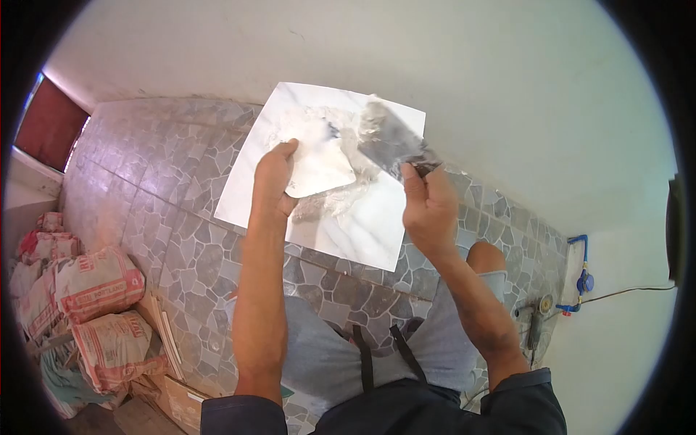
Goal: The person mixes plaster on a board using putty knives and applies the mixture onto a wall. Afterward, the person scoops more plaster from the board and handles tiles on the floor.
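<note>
My left hand point(275, 174) is closed on a white flat scraper point(322, 172) with rounded corners, its thumb on top. White paste lies on the scraper's far part. In my right hand point(429, 206) is a putty knife point(395, 143) with a wide metal blade, slightly blurred, and white paste clings to its far end. Both tools are above a white marble-look tile point(362, 239), with a gap between them. Whitish, partly powdery paste point(313, 209) is spread over the tile's middle, partly hidden behind the scraper.
Stone-patterned floor tiles point(174, 188) surround the white tile. A pale wall point(348, 43) rises beyond it. Several red-and-white bags point(101, 283) and boards point(163, 333) are at the left. At the right, a blue pipe with a valve point(584, 281) and an angle grinder point(538, 319) stand near the wall.
</note>
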A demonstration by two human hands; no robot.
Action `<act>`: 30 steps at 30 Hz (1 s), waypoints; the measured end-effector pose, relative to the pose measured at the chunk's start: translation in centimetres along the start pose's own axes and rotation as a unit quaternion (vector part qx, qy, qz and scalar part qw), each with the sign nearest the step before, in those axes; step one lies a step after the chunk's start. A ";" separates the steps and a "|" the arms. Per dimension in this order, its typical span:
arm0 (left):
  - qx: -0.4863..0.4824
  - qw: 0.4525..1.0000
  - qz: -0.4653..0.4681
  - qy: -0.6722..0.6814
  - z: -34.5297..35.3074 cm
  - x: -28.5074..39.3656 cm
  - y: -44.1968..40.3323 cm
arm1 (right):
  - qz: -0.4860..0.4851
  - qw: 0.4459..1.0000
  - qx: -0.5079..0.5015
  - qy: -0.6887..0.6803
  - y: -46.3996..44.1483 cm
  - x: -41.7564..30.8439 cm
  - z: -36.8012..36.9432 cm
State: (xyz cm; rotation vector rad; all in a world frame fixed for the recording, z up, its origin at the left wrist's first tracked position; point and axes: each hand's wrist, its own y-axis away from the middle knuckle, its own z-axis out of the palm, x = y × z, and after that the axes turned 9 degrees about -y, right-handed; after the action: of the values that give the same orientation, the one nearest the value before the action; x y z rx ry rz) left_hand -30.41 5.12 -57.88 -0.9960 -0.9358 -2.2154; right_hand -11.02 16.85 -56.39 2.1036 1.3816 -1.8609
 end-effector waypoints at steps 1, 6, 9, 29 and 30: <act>0.001 1.000 -0.012 -0.002 0.5 -0.1 0.2 | -0.062 0.997 -0.006 0.049 -0.2 -0.7 0.2; -0.056 0.997 -0.044 0.027 1.1 -1.3 0.0 | -0.253 0.960 -0.124 -0.008 -0.8 1.5 1.2; -0.057 0.997 -0.050 0.027 0.6 -1.4 -0.2 | -0.294 0.943 -0.149 0.053 -0.4 3.3 1.0; 0.002 0.994 0.099 -0.054 -0.6 0.8 0.0 | 0.398 0.911 -0.057 -0.093 -2.4 13.3 -6.7; 0.003 0.993 0.100 -0.058 -0.6 0.7 -0.1 | 0.399 0.911 -0.061 -0.084 -2.6 13.4 -6.0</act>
State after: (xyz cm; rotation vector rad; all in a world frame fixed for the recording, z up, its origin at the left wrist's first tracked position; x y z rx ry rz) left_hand -31.13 4.62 -57.61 -1.1718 -0.8526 -2.0063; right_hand -9.13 29.51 -64.01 1.9382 0.4455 -1.4943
